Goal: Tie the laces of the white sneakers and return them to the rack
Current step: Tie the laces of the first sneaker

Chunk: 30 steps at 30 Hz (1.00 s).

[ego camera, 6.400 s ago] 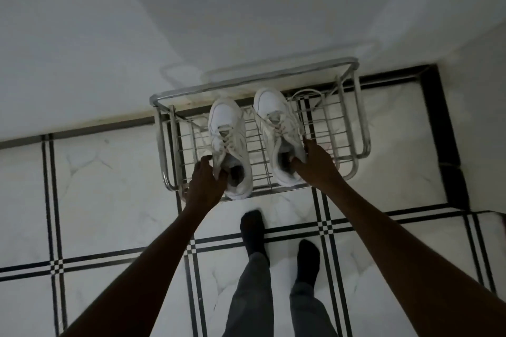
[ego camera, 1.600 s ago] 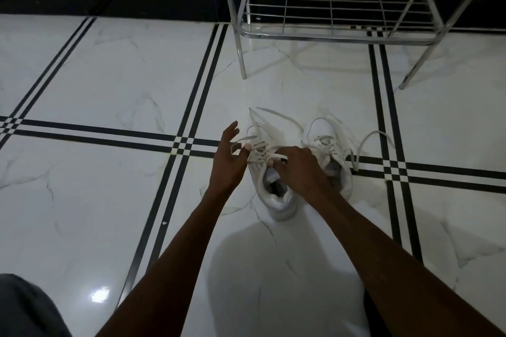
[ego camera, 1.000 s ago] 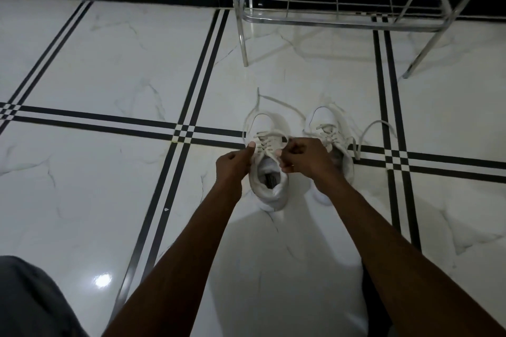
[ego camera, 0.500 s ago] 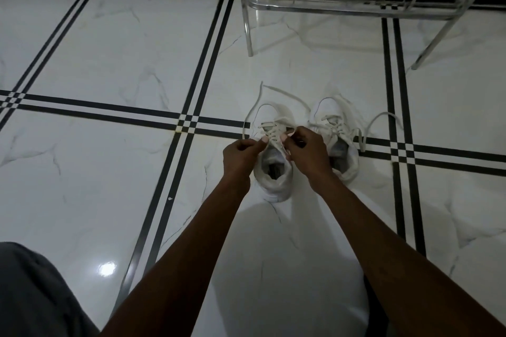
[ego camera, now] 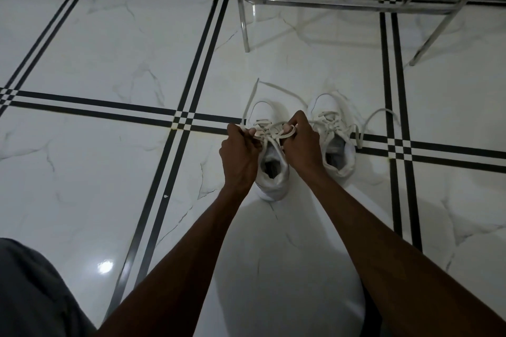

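Note:
Two white sneakers stand side by side on the tiled floor, toes pointing away from me. Over the left sneaker (ego camera: 269, 172) my left hand (ego camera: 241, 153) and my right hand (ego camera: 301, 142) each pinch a part of its lace (ego camera: 269, 131), which crosses between them above the tongue. One free lace end trails off toward the rack. The right sneaker (ego camera: 338, 150) stands untouched, its loose laces (ego camera: 367, 123) looping onto the floor to the right. The metal shoe rack (ego camera: 342, 1) stands beyond the shoes by the wall.
The floor is glossy white marble tile (ego camera: 95, 172) with black double stripes. The rack's legs (ego camera: 245, 27) reach the floor just beyond the shoes. My knee in dark cloth (ego camera: 30, 290) fills the bottom left corner. A black skirting band runs along the wall.
Earlier both sneakers sat on the rack; they now stand on the floor. Over the last second my hands closed on the left sneaker's lace and crossed the strands.

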Tool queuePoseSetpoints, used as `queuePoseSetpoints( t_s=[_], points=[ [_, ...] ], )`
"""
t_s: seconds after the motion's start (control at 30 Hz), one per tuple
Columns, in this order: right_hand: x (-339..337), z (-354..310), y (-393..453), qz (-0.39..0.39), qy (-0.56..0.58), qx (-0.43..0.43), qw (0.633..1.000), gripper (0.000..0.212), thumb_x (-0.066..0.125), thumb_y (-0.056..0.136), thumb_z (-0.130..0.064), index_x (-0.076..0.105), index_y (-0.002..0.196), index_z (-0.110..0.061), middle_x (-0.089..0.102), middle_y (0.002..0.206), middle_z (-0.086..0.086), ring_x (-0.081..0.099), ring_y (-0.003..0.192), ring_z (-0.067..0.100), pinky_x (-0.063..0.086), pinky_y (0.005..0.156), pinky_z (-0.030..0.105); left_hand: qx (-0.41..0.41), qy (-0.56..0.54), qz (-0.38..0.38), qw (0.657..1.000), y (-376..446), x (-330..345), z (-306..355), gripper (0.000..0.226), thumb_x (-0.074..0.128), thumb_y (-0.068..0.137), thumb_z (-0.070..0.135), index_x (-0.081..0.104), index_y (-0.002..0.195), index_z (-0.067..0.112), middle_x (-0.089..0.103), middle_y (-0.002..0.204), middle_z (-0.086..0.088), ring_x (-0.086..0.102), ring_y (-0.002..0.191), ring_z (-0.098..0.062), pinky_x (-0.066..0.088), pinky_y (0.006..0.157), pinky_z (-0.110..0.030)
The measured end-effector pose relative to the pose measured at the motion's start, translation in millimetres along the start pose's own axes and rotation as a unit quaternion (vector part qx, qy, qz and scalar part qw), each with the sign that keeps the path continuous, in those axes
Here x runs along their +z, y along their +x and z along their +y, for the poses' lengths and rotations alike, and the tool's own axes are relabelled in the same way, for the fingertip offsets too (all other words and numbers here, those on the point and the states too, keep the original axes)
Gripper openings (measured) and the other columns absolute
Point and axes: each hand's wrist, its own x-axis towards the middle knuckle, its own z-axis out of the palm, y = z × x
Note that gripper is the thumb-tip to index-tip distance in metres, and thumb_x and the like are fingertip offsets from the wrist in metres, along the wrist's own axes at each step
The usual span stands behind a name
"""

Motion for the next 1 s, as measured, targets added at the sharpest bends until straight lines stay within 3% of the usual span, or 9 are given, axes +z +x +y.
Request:
queuePoseSetpoints(
  t_s=[0.13, 0.27, 0.33, 0.4, 0.5, 0.6, 0.7, 0.87, 1.0],
  points=[
    [0.8, 2.7, 1.6, -0.009, 0.035, 0.07, 0.997, 0.002, 0.047, 0.092, -0.011, 0.049, 0.091, -0.012, 0.061, 0.081, 0.0, 0.064, 0.083, 0.033, 0.056, 0.07, 0.053, -0.006, 0.012, 0.011, 1.0, -0.2, 2.1, 0.1, 0.009, 0.051, 0.102, 0.01, 0.049, 0.1, 0.001, 0.077, 0.096, -0.014, 0.074, 0.086, -0.032, 0.058, 0.078, -0.051],
    [-3.5, 6.8, 7.9, -0.07, 0.112, 0.128, 0.983, 0.01, 0.053, 0.087, -0.019, 0.051, 0.081, -0.026, 0.068, 0.091, 0.004, 0.071, 0.086, 0.032, 0.061, 0.067, 0.058, -0.052, -0.047, -0.018, 0.997, 7.9, -2.8, -3.4, 0.016, 0.053, 0.104, 0.02, 0.051, 0.092, 0.01, 0.076, 0.091, -0.008, 0.076, 0.08, -0.025, 0.062, 0.075, -0.052],
    [-10.1, 0.5, 9.1, -0.114, 0.159, 0.167, 0.966, 0.017, 0.053, 0.088, -0.016, 0.059, 0.08, -0.03, 0.072, 0.098, 0.01, 0.073, 0.09, 0.034, 0.061, 0.073, 0.061, -0.083, -0.094, -0.036, 0.991, 14.5, -6.4, -5.8, 0.024, 0.06, 0.103, 0.026, 0.054, 0.093, 0.005, 0.076, 0.085, -0.008, 0.078, 0.077, -0.023, 0.064, 0.076, -0.053],
    [-19.9, -8.3, 13.1, -0.153, 0.18, 0.189, 0.953, 0.012, 0.058, 0.091, -0.017, 0.068, 0.088, -0.023, 0.074, 0.099, 0.015, 0.073, 0.088, 0.03, 0.062, 0.08, 0.054, -0.098, -0.121, -0.048, 0.987, 16.2, -8.4, -6.2, 0.026, 0.064, 0.101, 0.027, 0.057, 0.094, 0.002, 0.076, 0.084, -0.01, 0.078, 0.075, -0.023, 0.064, 0.077, -0.054],
    [-36.3, -23.5, 28.1, -0.176, 0.179, 0.169, 0.953, 0.023, 0.058, 0.097, -0.022, 0.072, 0.086, -0.007, 0.072, 0.086, 0.012, 0.064, 0.078, 0.023, 0.059, 0.073, 0.038, -0.101, -0.134, -0.051, 0.985, 14.8, -10.2, -5.6, 0.021, 0.066, 0.101, 0.025, 0.057, 0.089, 0.01, 0.077, 0.085, -0.011, 0.078, 0.075, -0.023, 0.064, 0.079, -0.053],
    [-43.2, -29.6, 39.4, -0.173, 0.236, 0.218, 0.931, 0.046, 0.046, 0.105, -0.032, 0.07, 0.082, 0.001, 0.073, 0.081, 0.016, 0.068, 0.07, 0.025, 0.062, 0.067, 0.031, -0.109, -0.145, -0.051, 0.982, 14.0, -10.0, -5.2, 0.02, 0.067, 0.1, 0.025, 0.057, 0.087, 0.013, 0.077, 0.088, -0.012, 0.078, 0.076, -0.023, 0.065, 0.081, -0.051],
    [-34.6, -23.3, 39.3, -0.14, 0.308, 0.266, 0.902, 0.042, 0.046, 0.105, -0.032, 0.065, 0.084, -0.001, 0.073, 0.088, 0.02, 0.071, 0.074, 0.024, 0.063, 0.063, 0.026, -0.114, -0.16, -0.06, 0.979, 14.9, -11.7, -6.5, 0.022, 0.067, 0.099, 0.026, 0.06, 0.091, 0.008, 0.077, 0.089, -0.014, 0.078, 0.079, -0.026, 0.065, 0.081, -0.051],
    [-18.5, -11.0, 28.1, -0.142, 0.262, 0.212, 0.931, 0.018, 0.062, 0.099, -0.024, 0.067, 0.1, -0.008, 0.076, 0.092, 0.006, 0.071, 0.086, 0.021, 0.06, 0.077, 0.032, -0.114, -0.191, -0.072, 0.972, 19.1, -13.2, -6.1, 0.026, 0.067, 0.1, 0.025, 0.062, 0.096, 0.0, 0.076, 0.095, -0.02, 0.077, 0.088, -0.029, 0.065, 0.082, -0.05],
    [-16.0, -15.2, 28.1, -0.119, 0.226, 0.14, 0.957, 0.019, 0.069, 0.094, -0.019, 0.071, 0.109, -0.008, 0.078, 0.086, 0.003, 0.075, 0.081, 0.014, 0.058, 0.071, 0.029, -0.078, -0.202, -0.088, 0.972, 22.4, -17.2, 4.1, 0.028, 0.065, 0.101, 0.028, 0.066, 0.1, 0.001, 0.078, 0.095, -0.012, 0.077, 0.091, -0.024, 0.064, 0.087, -0.046]
  ],
)
